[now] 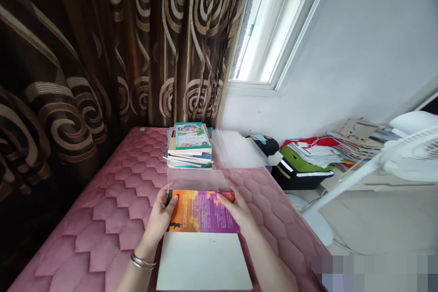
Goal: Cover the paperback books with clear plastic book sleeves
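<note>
An open book lies on the pink quilted mattress (116, 212) in front of me. Its orange and purple printed cover (205, 212) is spread away from me, and a blank white page (205, 262) faces up on the near side. A clear plastic book cover (198, 179) sticks out past the printed cover's far edge. My left hand (162, 212) grips the left edge of the cover, thumb on top. On the right edge, my right hand (239, 210) does the same. Fingers under the cover are hidden on both sides.
A stack of books (193, 139) stands farther back on the mattress, with several clear plastic sheets (237, 148) fanned beside it. To the right are a black box (297, 178) with a green flap, piled papers (356, 137) and a white fan (407, 150). Patterned curtains (137, 45) hang at left.
</note>
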